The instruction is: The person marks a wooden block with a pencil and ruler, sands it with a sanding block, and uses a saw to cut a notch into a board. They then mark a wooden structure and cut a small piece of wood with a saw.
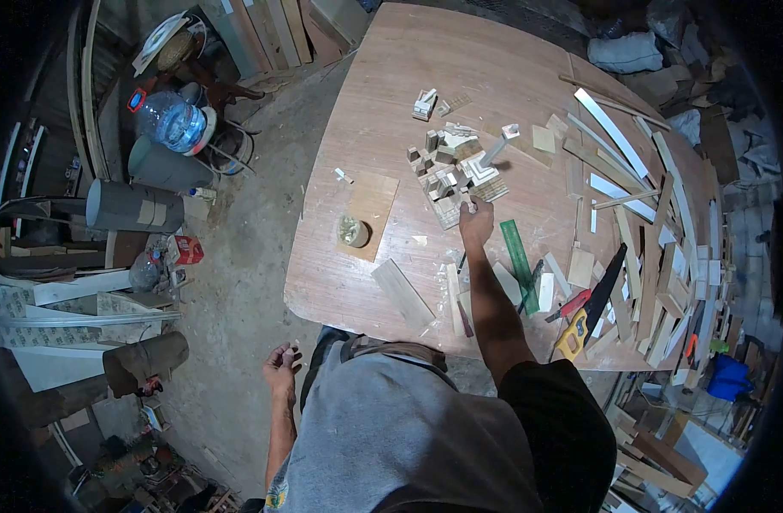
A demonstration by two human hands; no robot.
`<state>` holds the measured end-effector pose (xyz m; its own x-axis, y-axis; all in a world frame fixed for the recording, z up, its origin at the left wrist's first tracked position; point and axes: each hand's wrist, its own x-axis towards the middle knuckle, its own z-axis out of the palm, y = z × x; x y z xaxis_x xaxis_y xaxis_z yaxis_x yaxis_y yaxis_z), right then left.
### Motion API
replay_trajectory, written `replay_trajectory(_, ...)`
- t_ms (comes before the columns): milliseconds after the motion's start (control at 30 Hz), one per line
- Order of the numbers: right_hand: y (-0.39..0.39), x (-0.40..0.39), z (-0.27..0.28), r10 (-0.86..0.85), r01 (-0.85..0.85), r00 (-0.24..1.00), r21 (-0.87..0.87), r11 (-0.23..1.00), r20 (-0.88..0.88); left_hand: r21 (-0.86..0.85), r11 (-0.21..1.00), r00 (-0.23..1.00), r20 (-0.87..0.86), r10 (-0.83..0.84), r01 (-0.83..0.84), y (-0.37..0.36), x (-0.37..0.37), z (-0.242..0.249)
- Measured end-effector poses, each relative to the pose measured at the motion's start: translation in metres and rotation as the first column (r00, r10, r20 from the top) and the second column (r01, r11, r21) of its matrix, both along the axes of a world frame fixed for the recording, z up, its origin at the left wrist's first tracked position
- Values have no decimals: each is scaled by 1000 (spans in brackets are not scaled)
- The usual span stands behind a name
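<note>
Reaching over the plywood table (391,77), the right hand (475,219) pinches a small block at the edge of a partly built wooden block model (454,162), loose blocks (425,103) lying beyond it unplaced, while the left hand (280,368) hangs half-curled, holding nothing.

One hand saw (590,305) lies on the surface (391,77), along with one green ruler (519,254), one round tin (353,231) and one red-handled tool (569,304). On the floor stand one water jug (171,120) and two grey pipes (133,207). The small wood blocks (447,167) are too many and too small to count.
</note>
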<state>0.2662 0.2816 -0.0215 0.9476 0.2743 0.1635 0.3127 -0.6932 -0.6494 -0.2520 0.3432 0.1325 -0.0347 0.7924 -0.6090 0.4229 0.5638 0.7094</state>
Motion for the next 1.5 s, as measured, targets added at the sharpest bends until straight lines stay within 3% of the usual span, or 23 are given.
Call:
replay_trajectory(167, -3, -2, -3, 17, -19, 999, 51, 999, 47, 0, 1000, 1000, -21, -20, 20, 0, -5, 4)
replay_trajectory(367, -6, -2, 5, 33, -31, 999, 79, 996, -23, 37, 996, 995, -70, -78, 81, -5, 3, 17)
replay_trajectory(567, -16, -2, 15, 98, -95, 994, 63, 993, -52, -12, 994, 982, -155, -111, 110, -51, -25, -1)
replay_trajectory(733, -36, -6, 29, 114, -113, 993, 44, 993, -20, -21, 988, 960, -235, -154, 154, -82, -6, -5)
replay_trajectory(800, -46, -16, 38, 57, -50, 997, 114, 992, -56, 86, 784, 767, -294, -570, 615, -76, 54, 9)
replay_trajectory(867, -60, -30, 45, 40, -31, 996, 107, 994, -84, 148, 682, 698, -132, -704, 716, -84, 143, 39)
replay_trajectory(900, -63, -35, 40, 10, -8, 998, 44, 999, -54, 147, 651, 659, -9, -752, 745, -100, 203, 92)
replay_trajectory(933, -64, -39, 36, -19, 18, 1000, -16, 1000, -22, 257, 375, 378, 40, -925, 891, -105, 238, 101)
replay_trajectory(1000, -68, -42, 36, -15, 15, 1000, -43, 999, -9, 643, 106, -31, 198, -980, 759, -141, 299, 123)
replay_trajectory(1067, -71, -39, 42, 11, -6, 1000, -178, 984, 28, 709, -107, -323, 178, -929, 697, -183, 327, 133)
replay_trajectory(1100, -73, -36, 47, 9, -2, 999, -174, 985, 39, 717, -111, -327, 171, -929, 689, -199, 334, 120)
replay_trajectory(1167, -79, -29, 54, -3, 9, 1000, -257, 966, 21, 786, -412, -520, -137, -843, 462, -219, 338, 82)
replay_trajectory(1200, -87, -26, 51, -4, 11, 1000, -255, 967, 26, 787, -414, -519, -141, -843, 457, -214, 331, 89)
replay_trajectory(1267, -103, -21, 42, -7, 34, 993, -234, 972, 116, 621, -302, -231, -194, -953, 723, -192, 309, 109)
replay_trajectory(1300, -116, -26, 52, 3, 18, 995, -210, 977, 100, 603, -175, -46, -224, -974, 778, -192, 292, 95)
replay_trajectory(1367, -154, -29, 44, 67, -37, 985, -187, 982, 158, 437, -186, -34, -334, -942, 880, -169, 249, 88)
replay_trajectory(1433, -198, -44, 39, 134, -103, 974, -171, 980, 182, 425, -7, 107, -244, -964, 905, -153, 201, 53)
replay_trajectory(1467, -220, -55, 46, 131, -105, 979, -165, 981, 159, 437, 154, 272, -223, -936, 886, -155, 175, 41)
replay_trajectory(1500, -242, -67, 53, 160, -140, 980, -157, 977, 116, 478, 198, 352, -258, -900, 856, -156, 155, 35)
